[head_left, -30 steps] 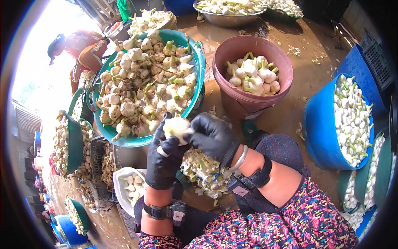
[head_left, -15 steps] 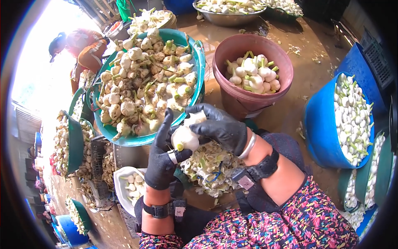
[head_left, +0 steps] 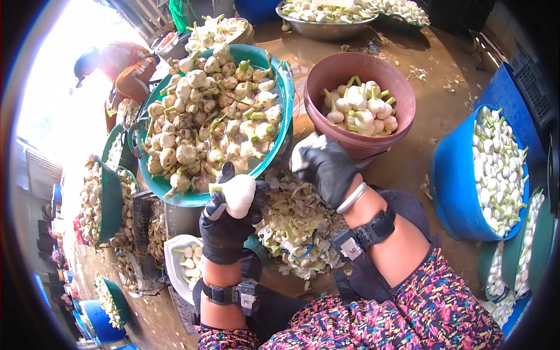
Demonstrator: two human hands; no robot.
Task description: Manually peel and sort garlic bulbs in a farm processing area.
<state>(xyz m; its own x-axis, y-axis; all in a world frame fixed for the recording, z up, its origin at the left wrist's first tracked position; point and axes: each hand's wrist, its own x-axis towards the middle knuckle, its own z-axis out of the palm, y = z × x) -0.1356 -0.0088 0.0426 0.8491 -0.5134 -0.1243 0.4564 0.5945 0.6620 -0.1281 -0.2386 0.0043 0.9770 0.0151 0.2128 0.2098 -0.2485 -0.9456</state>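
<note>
In black gloves, both my hands work above a heap of peeled garlic skins (head_left: 303, 233). My left hand (head_left: 227, 233) is closed round a clean white garlic bulb (head_left: 240, 195), whose cut green stem points left. To the right and farther off, my right hand (head_left: 329, 172) grips a whitish wad (head_left: 307, 150); whether it is cloth or skin I cannot tell. Just beyond my hands stands a green tub (head_left: 201, 200) of water, piled with muddy garlic bulbs (head_left: 195, 122). A reddish bucket (head_left: 326, 133) at the far right of my hands holds cleaned bulbs (head_left: 361, 105).
A white container (head_left: 172, 262) with garlic pieces sits left of my left wrist. Blue tub (head_left: 452, 181) full of white bulbs stands right. At the back is a metal basin (head_left: 326, 29) of garlic. A person (head_left: 125, 70) bends over at the far left.
My hands have parted. The right one has drawn away to the right with the whitish wad; the left has lowered slightly, and its bulb's stem now points left.
</note>
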